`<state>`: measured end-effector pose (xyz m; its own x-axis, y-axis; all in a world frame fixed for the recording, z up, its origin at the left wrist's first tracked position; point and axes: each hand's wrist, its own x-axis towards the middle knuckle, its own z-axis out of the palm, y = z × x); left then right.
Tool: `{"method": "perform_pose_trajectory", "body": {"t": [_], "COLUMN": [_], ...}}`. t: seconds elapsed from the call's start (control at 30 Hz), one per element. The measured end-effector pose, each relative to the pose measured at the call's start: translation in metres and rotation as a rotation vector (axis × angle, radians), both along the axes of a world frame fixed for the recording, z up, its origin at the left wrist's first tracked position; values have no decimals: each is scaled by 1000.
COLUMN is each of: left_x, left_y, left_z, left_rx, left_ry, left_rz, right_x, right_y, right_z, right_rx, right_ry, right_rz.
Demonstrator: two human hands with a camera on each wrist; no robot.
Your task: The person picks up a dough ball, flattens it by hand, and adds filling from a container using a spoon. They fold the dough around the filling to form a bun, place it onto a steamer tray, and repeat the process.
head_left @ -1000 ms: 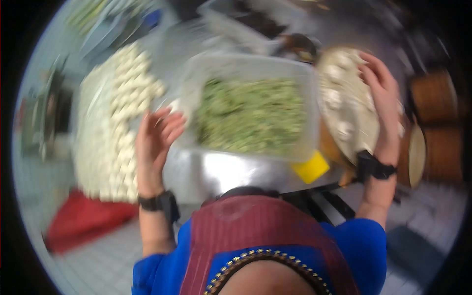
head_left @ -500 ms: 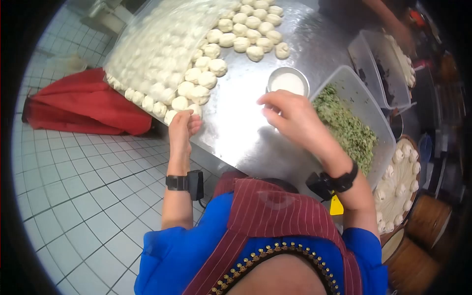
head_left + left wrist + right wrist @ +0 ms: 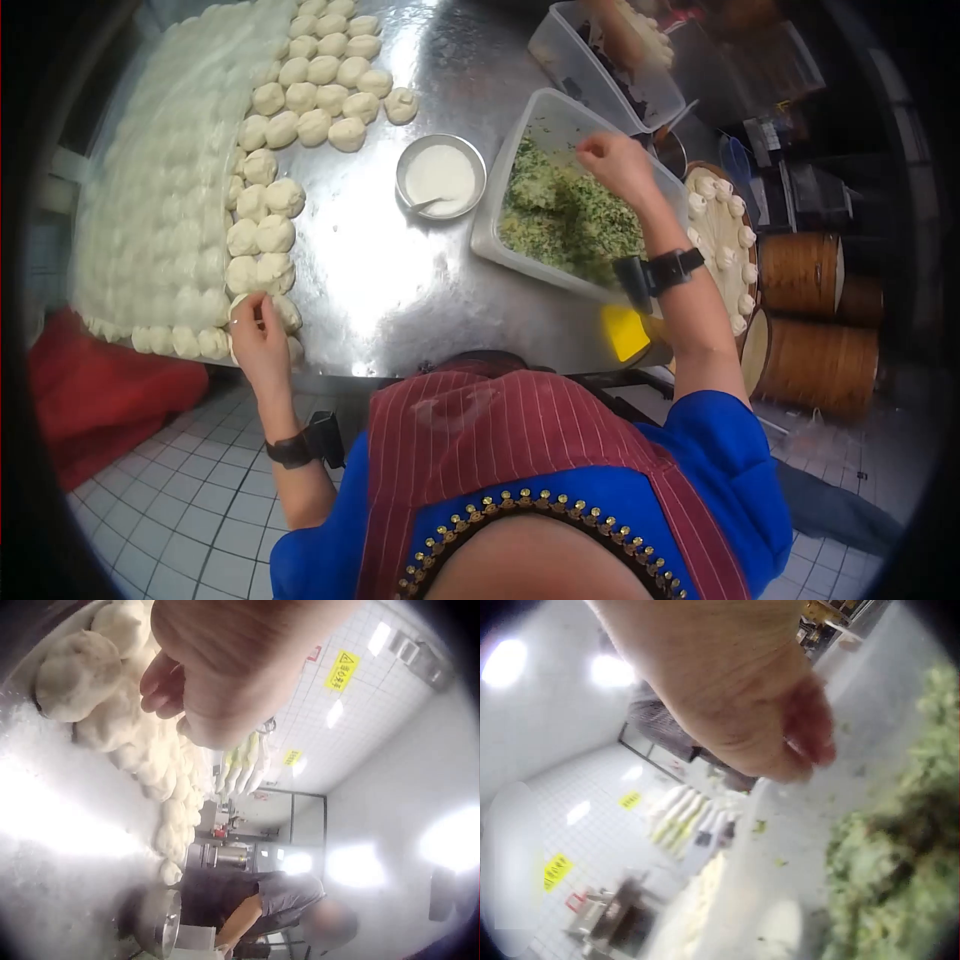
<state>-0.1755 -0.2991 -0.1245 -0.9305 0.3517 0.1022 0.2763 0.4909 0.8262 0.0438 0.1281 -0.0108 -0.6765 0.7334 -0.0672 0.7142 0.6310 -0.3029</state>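
Note:
At the near end of the dough rows, my left hand (image 3: 262, 345) has its fingers bent at a dough ball (image 3: 238, 303), pinching it at the edge. Its fingertips are partly hidden by the hand in the left wrist view, with pale dough balls (image 3: 79, 675) just beyond. Over the plastic tub (image 3: 484, 232) of chopped green filling (image 3: 570, 215), my right hand (image 3: 618, 165) hangs with fingers curled in and thumb against them. Nothing shows between those fingers in the right wrist view.
A metal bowl (image 3: 408, 190) of white powder with a spoon stands mid-table. Clear sheeting (image 3: 150, 180) covers many dough balls at left. A second tub (image 3: 575, 60), with another person's arm over it, sits behind. Filled buns lie on a round tray (image 3: 715, 235) beside wooden steamers (image 3: 815, 365).
The right hand has gone from the steamer tray to near the bowl, then over the filling tub. The left hand has moved from beside the tub to the near dough balls. The head view has swung.

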Motion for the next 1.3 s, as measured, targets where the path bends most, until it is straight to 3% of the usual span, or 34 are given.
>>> {"method": "perform_pose_trajectory", "body": {"t": [0.03,0.1,0.3,0.37,0.5,0.57,0.6,0.67,0.7,0.77,0.83,1.0,1.13,1.2,1.23,1.3], "left_x": [-2,-7,3,10,28,33,36,38,36,33,33,35,39,40,41,39], "left_y": [6,11,7,2,-18,-22,-21,-18,-14,-3,6,7,3,1,-2,-6], "left_z": [5,3,3,3,4,4,3,1,-1,-2,1,-3,-4,-7,-10,-18], "left_rx": [-95,-287,-368,-362,-373,-397,-413,-432,-415,-388,-347,-319,-330,-379,-434,-436], "left_ry": [62,197,322,369,265,251,229,206,242,284,117,164,205,276,342,353], "left_rz": [-67,-148,-120,-83,32,71,117,154,138,123,115,89,72,91,107,87], "right_x": [5,5,-31,-39,-34,-23,-23,-22,-23,-35,-48,-63,-51,-33,-23,2], "right_y": [8,13,30,29,41,33,37,43,44,42,40,34,27,19,12,2], "right_z": [-7,-19,-60,-74,-93,-84,-82,-81,-83,-90,-95,-99,-76,-58,-45,-18], "right_rx": [23,45,41,-62,-46,-230,-233,-792,-793,-945,-961,-920,-1001,-1167,-1164,-1161], "right_ry": [-136,-136,-184,-181,-111,119,117,378,379,612,680,852,783,830,843,806], "right_rz": [18,39,124,-102,-169,-301,-301,-688,-695,-812,-872,-1041,-964,-704,-707,-491]}}
